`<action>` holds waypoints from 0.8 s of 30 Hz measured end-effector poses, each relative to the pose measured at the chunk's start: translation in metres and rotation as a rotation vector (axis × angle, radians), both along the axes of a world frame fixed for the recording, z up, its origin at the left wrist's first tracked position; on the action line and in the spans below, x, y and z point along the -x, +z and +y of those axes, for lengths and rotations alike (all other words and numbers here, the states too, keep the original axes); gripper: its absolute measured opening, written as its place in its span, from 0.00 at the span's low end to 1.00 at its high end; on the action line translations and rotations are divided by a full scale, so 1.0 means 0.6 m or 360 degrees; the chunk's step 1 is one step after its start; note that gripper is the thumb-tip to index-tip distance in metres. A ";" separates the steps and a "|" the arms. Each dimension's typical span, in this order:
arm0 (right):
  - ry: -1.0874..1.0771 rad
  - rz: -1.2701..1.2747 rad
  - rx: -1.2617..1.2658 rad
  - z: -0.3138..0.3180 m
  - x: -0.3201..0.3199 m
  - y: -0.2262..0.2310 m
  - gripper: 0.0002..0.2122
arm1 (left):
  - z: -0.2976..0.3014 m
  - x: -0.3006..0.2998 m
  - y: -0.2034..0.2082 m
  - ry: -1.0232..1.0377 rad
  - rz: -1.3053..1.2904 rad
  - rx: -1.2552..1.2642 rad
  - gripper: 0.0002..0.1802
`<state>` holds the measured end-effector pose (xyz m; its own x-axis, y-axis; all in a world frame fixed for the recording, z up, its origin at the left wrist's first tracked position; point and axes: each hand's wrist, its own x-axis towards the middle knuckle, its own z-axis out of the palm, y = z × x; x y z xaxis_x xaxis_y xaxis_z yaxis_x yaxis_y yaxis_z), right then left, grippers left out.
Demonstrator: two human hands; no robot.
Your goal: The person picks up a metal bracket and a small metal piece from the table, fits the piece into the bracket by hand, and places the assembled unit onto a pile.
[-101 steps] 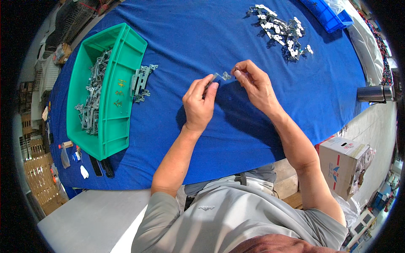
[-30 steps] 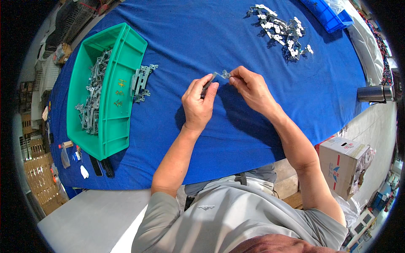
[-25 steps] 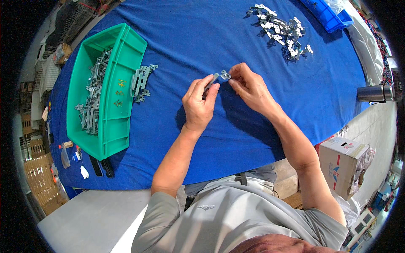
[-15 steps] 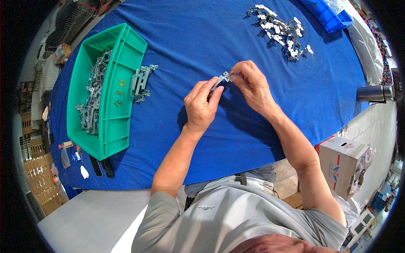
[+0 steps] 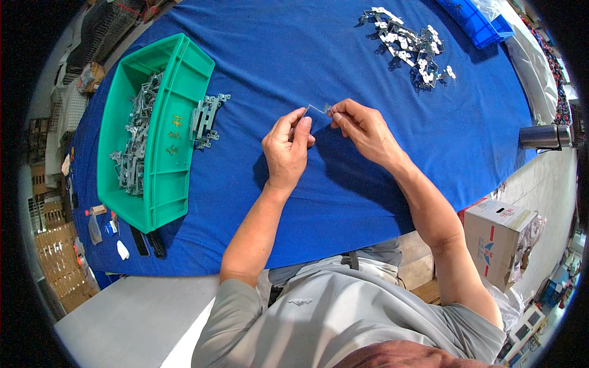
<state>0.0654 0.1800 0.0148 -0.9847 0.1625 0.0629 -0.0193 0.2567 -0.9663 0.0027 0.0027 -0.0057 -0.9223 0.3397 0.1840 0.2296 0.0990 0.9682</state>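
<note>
Over the middle of the blue cloth I hold a small, bent metal bracket (image 5: 316, 110), its thin edge turned up so that it shows a stepped outline. My left hand (image 5: 286, 148) is closed on its left end between thumb and fingers. The fingers of my right hand (image 5: 368, 132) pinch its right end, where a small tab shows. To the left, several similar brackets (image 5: 204, 121) lie side by side against a green plastic bin (image 5: 197, 61). More metal brackets (image 5: 136, 144) are heaped inside that bin.
A loose pile of brackets (image 5: 408, 46) lies at the far right, near a blue tray (image 5: 491, 34). A metal cylinder (image 5: 545, 137) sits at the right table edge. Below it stands a cardboard box (image 5: 494, 236). A dark flat object (image 5: 140, 241) lies by the bin's near end.
The bracket has been turned from its broad face to its thin edge. My left hand has shifted slightly left, and my right hand has come down a little.
</note>
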 end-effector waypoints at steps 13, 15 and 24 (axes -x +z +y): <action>-0.0104 0.0073 -0.0142 -0.002 0.000 0.003 0.06 | 0.001 -0.003 0.023 0.0010 0.0467 0.0264 0.12; -0.0078 0.0041 -0.0089 -0.001 0.001 0.009 0.06 | 0.002 -0.006 0.025 -0.0013 0.0499 0.0284 0.12; -0.0261 0.0515 -0.0363 0.004 0.004 0.007 0.05 | 0.006 -0.001 0.023 -0.0017 0.0598 0.0258 0.12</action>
